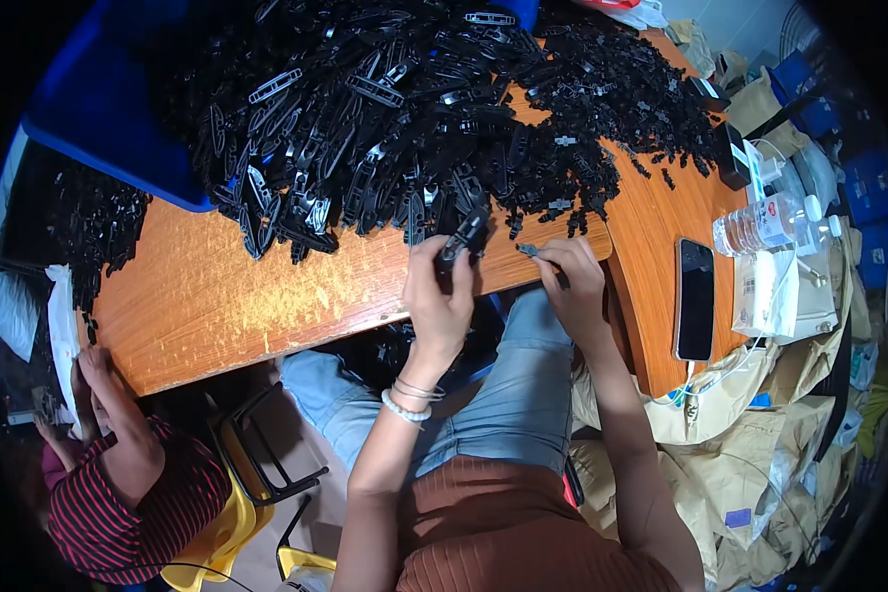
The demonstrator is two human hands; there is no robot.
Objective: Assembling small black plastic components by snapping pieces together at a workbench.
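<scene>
Table [168, 326] bears two heaps, uncountable: long black parts [365, 128] and, right of them, small black bits [622, 99]. Left hand [439, 306]: mine, fingers grasping one black clip [467, 235] over the near edge. My right hand [580, 286] pinches one small dark piece [528, 250], near the clip, apart. Rightward: one phone [696, 301], one bottle [765, 225].

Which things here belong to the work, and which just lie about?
Work in hand:
black part, in the left hand
small dark piece, in the right hand
heaped black parts
heaped small pieces

Lying about:
phone
water bottle
brown paper
</scene>
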